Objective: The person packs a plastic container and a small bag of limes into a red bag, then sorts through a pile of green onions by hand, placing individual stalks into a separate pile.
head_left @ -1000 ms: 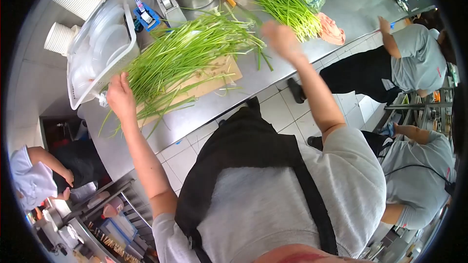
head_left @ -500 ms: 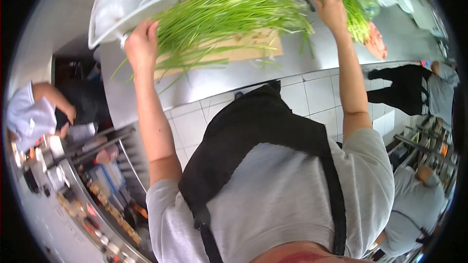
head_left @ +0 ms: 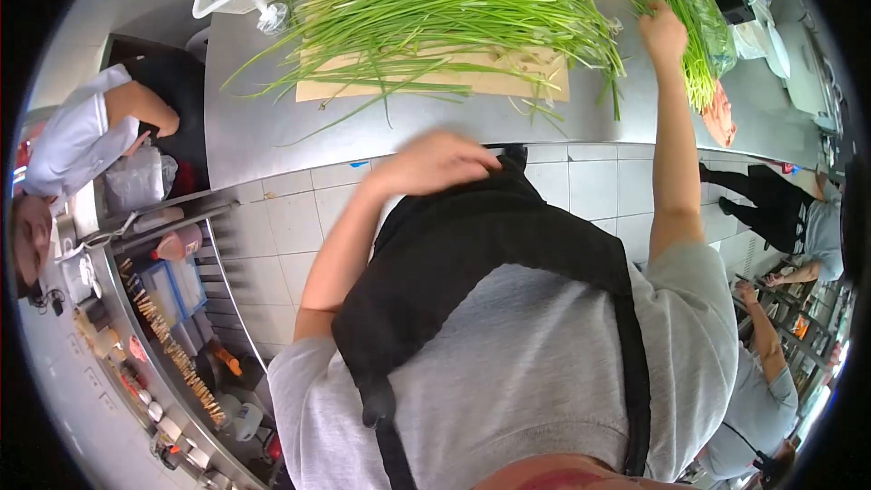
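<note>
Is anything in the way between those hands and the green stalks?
Nothing visible. The right hand is at the smaller bunch; its grip is unclear. Between the left hand and the larger pile lie only the counter and flat board.

The left hand [head_left: 442, 163] has left the near end of the large heap of green stalks [head_left: 435, 23] and is now over the black apron [head_left: 490, 218], slightly blurred, uncovering crumpled clear plastic [head_left: 273, 18]. The right hand [head_left: 664, 34], earlier blurred between the heap and the smaller bunch [head_left: 697, 68], now meets that bunch's near edge. A co-worker on the right [head_left: 771, 209] stands farther off.
</note>
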Motion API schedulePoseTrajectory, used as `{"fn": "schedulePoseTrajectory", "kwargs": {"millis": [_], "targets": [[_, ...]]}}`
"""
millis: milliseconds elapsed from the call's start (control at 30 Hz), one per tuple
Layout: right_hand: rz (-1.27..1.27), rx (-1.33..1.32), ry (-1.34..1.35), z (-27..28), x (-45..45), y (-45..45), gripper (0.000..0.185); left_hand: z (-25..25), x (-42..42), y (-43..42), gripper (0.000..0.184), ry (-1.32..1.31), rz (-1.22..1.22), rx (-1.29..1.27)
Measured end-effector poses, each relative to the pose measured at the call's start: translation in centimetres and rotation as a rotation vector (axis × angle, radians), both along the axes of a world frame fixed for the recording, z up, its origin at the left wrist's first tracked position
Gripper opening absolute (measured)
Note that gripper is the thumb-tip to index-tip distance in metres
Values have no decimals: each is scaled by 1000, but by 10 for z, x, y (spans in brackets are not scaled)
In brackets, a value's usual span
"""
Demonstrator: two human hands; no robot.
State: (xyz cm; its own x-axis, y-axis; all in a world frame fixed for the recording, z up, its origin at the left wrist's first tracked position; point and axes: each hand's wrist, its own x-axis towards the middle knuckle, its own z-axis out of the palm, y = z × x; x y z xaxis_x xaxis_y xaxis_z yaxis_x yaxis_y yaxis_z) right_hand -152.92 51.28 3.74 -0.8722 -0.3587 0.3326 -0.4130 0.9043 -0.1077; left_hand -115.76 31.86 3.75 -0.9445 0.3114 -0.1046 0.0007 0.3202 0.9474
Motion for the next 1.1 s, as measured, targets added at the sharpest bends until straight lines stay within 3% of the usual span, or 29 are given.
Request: {"fn": "schedulePoseTrajectory", "kwargs": {"millis": [133, 200, 267, 333, 367, 433, 467, 533, 600, 800, 900, 967, 1000, 1067, 1100], "targets": [[53, -111, 454, 53, 32, 30, 27, -53, -28, 39, 30, 23, -284, 79], [85, -138, 452, 82, 58, 36, 27, -55, -41, 47, 31, -17, -378, 65], [111, -163, 447, 96, 85, 45, 27, -52, -52, 57, 34, -135, -500, -166], [346, -247, -23, 104, 113, 54, 26, -47, -66, 73, 33, -133, -576, -279], [440, -175, -228, 110, 135, 58, 25, -46, -70, 78, 33, -140, -645, -397], [699, -51, -560, 113, 174, 69, 27, -56, -72, 84, 32, -144, -634, -362], [672, -24, -797, 112, 198, 72, 29, -60, -73, 86, 32, -153, -620, -329], [778, 41, -1015, 103, 227, 84, 30, -42, -70, 82, 31, -156, -625, -201], [624, 110, -1241, 110, 248, 92, 30, -38, -68, 79, 31, -165, -629, -71], [625, -75, -1186, 104, 265, 102, 31, -39, -76, 76, 31, -104, -722, -183], [501, -111, -1186, 108, 263, 101, 29, -49, -65, 63, 31, -197, -656, -76], [429, -128, -1173, 105, 261, 100, 28, -49, -55, 51, 30, 52, -561, 252], [471, -88, -1134, 100, 261, 100, 28, -48, -53, 52, 30, 49, -565, 253], [515, -46, -1096, 93, 261, 100, 27, -19, -50, 50, 34, 13, -439, -85], [537, -58, -1109, 90, 261, 98, 28, -8, -49, 51, 34, 12, -435, -85]]}}
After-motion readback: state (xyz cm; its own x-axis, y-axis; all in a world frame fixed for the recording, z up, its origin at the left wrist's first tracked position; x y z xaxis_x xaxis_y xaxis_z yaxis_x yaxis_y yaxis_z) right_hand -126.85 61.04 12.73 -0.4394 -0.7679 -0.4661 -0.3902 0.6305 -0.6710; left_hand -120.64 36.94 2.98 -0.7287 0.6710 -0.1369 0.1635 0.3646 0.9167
